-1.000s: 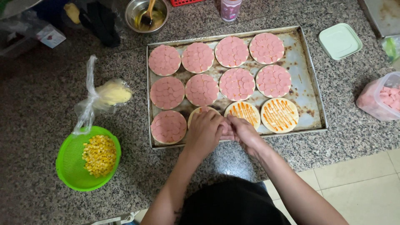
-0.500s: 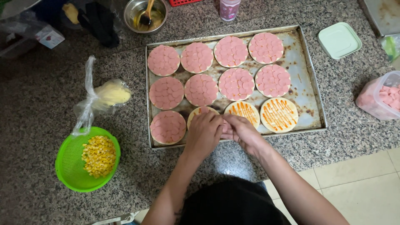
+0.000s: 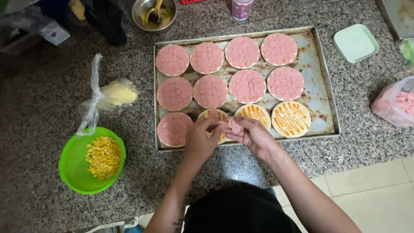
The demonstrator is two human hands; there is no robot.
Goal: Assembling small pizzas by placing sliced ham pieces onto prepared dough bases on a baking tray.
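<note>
Over the near edge of a metal baking tray [image 3: 321, 82] on the speckled tabletop [image 3: 39, 129], the right hand [image 3: 252, 136] cups thin pink sausage slices [image 3: 235, 126] while the left hand [image 3: 199, 140] pinches one above a sauced dough round [image 3: 215, 115]; the slices look soft, light and slippery, best lifted by their edges.

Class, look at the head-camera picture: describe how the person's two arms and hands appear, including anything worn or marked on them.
Both forearms are bare, with no sleeves reaching them, and no gloves, rings or watch show on the left hand or right hand. A small dark tattoo marks the left forearm near the bottom edge. A dark garment covers the body below.
</note>
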